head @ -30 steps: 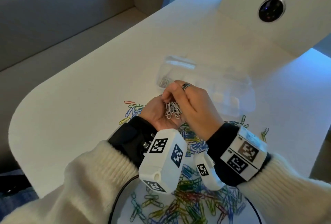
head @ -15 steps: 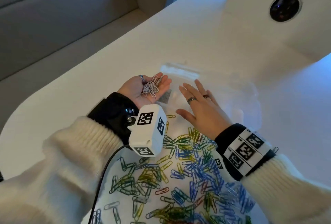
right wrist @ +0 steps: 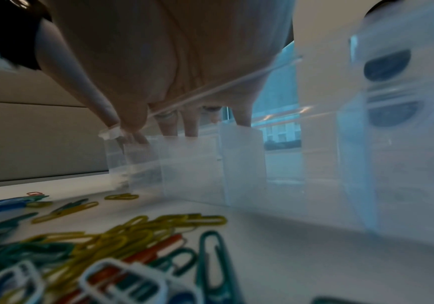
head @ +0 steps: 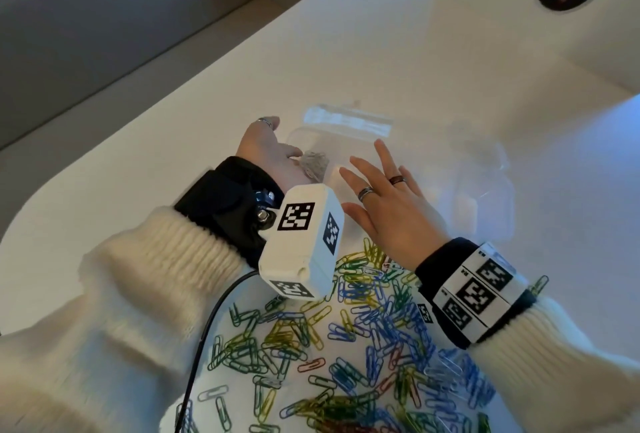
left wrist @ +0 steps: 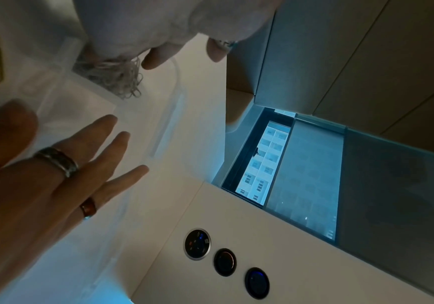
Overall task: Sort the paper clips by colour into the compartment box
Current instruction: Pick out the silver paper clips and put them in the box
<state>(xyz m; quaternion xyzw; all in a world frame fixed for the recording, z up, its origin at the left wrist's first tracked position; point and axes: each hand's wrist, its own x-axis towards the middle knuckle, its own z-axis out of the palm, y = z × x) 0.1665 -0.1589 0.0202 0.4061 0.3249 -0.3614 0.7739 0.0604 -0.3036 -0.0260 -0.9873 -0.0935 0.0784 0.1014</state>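
Head view shows my left hand (head: 273, 152) tipped over the clear compartment box (head: 491, 190), fingers loose above white paper clips (head: 314, 166) in its left end compartment, my right hand (head: 388, 207) spread flat beside them, box walls barely visible, coloured clips (head: 346, 346) heaped on the desk (head: 346, 62).

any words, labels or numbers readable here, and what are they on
No readable text in any view.
Left wrist camera housing: black-and-white square marker patterns only, no words.
Right wristband: same kind of markers, with tiny print beside them, too small to read.
Compartment box, paper clips: no lettering visible.
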